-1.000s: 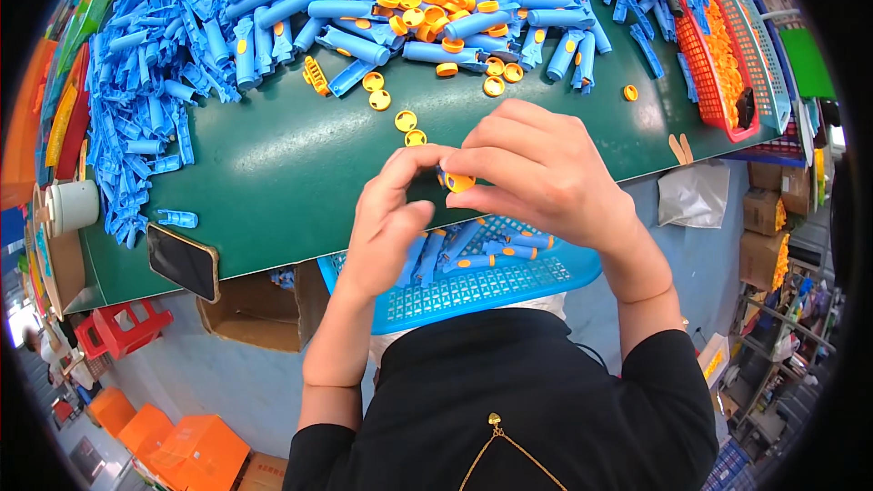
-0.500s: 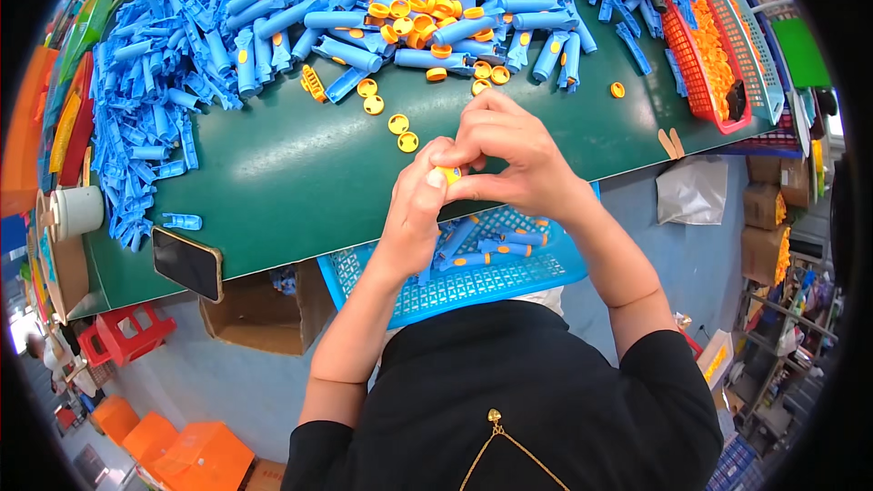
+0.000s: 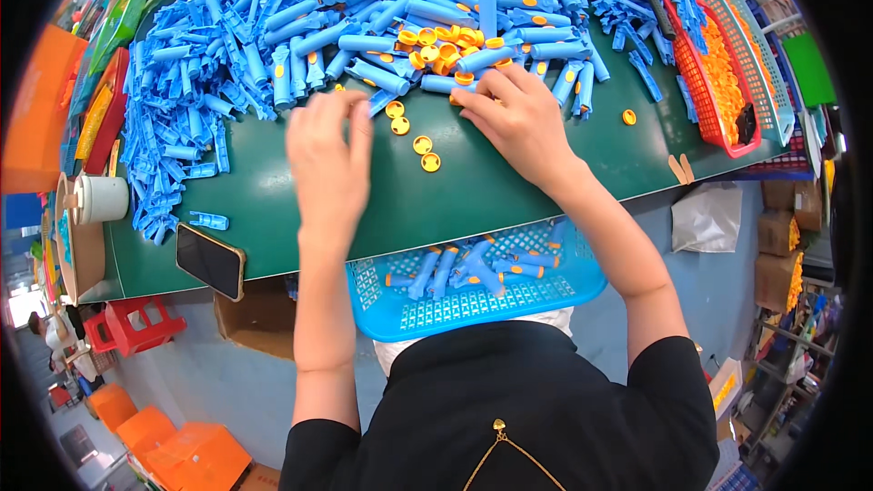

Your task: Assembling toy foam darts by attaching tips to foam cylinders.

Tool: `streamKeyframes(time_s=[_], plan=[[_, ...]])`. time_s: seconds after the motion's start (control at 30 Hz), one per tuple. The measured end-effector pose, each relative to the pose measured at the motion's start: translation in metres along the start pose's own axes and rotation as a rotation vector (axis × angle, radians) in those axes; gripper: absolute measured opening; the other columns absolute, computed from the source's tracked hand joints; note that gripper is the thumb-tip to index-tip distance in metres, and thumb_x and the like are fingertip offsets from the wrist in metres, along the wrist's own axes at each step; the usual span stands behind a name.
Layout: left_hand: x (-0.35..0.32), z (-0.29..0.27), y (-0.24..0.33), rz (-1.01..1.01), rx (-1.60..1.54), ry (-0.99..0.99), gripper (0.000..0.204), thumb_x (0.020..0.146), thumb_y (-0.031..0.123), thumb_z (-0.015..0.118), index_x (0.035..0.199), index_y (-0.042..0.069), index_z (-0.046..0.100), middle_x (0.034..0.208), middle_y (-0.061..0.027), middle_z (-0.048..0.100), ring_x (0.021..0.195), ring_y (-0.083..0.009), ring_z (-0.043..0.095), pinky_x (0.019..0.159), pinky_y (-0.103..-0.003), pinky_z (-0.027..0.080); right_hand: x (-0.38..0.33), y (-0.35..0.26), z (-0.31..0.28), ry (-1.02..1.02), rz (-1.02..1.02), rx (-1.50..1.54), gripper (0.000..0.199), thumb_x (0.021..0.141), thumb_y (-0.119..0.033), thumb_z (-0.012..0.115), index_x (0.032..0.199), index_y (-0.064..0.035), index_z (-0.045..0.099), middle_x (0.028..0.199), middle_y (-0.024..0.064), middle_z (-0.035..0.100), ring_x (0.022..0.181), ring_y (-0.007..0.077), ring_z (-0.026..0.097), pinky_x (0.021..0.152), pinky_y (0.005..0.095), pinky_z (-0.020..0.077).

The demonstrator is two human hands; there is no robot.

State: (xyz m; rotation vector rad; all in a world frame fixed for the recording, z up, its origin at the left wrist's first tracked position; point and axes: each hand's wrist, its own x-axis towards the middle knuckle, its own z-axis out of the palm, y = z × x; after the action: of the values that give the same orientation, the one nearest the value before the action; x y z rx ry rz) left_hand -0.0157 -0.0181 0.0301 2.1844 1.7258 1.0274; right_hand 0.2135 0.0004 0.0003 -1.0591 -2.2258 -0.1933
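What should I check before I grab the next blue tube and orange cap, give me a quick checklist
1. Left hand free to pick: cannot tell, only its back shows.
2. Right hand at the supply: ok, fingertips touch a blue tube at the pile's edge.
3. Loose orange caps within reach: ok, between both hands.
4. Blue basket has room: ok, only a few pieces inside.
5. Phone clear of the hands: ok, at the table's near edge.
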Motion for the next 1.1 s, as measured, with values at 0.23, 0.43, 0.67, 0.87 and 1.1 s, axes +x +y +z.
streamKeyframes(time_s=[0.23,0.43,0.67,0.87,1.1], plan=[[0.021,-0.006,-0.031,0.056,0.284,0.109,0.013,0.083,0.016,0.067,0.092,0.007,0.064,0.096,-0.0101,0.057,0.091,-0.0292,0.051,0.079,-0.04,0.041,-0.006,-0.017,-0.006,-0.062,0.022,0.174,0.015,0.073,-0.007,0.074,0.081,-0.0066,0.062,0.091,0.0039,0.061,0.085,0.0226,0.059,0.071,0.0339,0.0502],[0.047,0.005,-0.063,0.219,0.49,0.112,0.022,0.078,0.024,0.073,0.094,0.01,0.066,0.095,-0.0062,0.057,0.093,-0.0279,0.05,0.08,-0.042,0.041,-0.03,-0.031,-0.02,-0.169,0.078,0.208,0.022,0.073,-0.007,0.074,0.094,-0.0058,0.066,0.103,0.0057,0.065,0.089,0.0243,0.061,0.075,0.0327,0.0518],[0.042,-0.017,-0.038,0.222,0.353,0.202,0.02,0.077,0.017,0.073,0.091,0.005,0.068,0.087,-0.008,0.066,0.078,-0.0261,0.059,0.072,-0.036,0.046,-0.039,-0.025,-0.028,-0.18,0.361,0.459,0.037,0.075,-0.007,0.074,0.111,-0.0061,0.066,0.11,0.0095,0.063,0.102,0.0273,0.056,0.088,0.0355,0.0466],[-0.024,-0.031,0.016,0.021,-0.452,0.212,0.025,0.075,0.002,0.074,0.098,0.002,0.066,0.098,-0.0098,0.069,0.087,-0.02,0.066,0.08,-0.03,0.051,-0.037,-0.023,-0.028,-0.217,0.37,0.41,0.032,0.074,-0.009,0.075,0.105,-0.005,0.067,0.104,0.009,0.059,0.098,0.0261,0.056,0.084,0.0347,0.0453],[-0.074,0.028,0.045,0.068,-0.603,-0.023,0.034,0.069,0.004,0.08,0.098,0.003,0.064,0.089,-0.0101,0.067,0.077,-0.0261,0.064,0.068,-0.035,0.051,-0.025,-0.03,-0.053,-0.148,0.38,0.718,0.033,0.069,-0.002,0.074,0.101,-0.0019,0.068,0.091,0.0088,0.067,0.081,0.0203,0.062,0.07,0.0301,0.048]])
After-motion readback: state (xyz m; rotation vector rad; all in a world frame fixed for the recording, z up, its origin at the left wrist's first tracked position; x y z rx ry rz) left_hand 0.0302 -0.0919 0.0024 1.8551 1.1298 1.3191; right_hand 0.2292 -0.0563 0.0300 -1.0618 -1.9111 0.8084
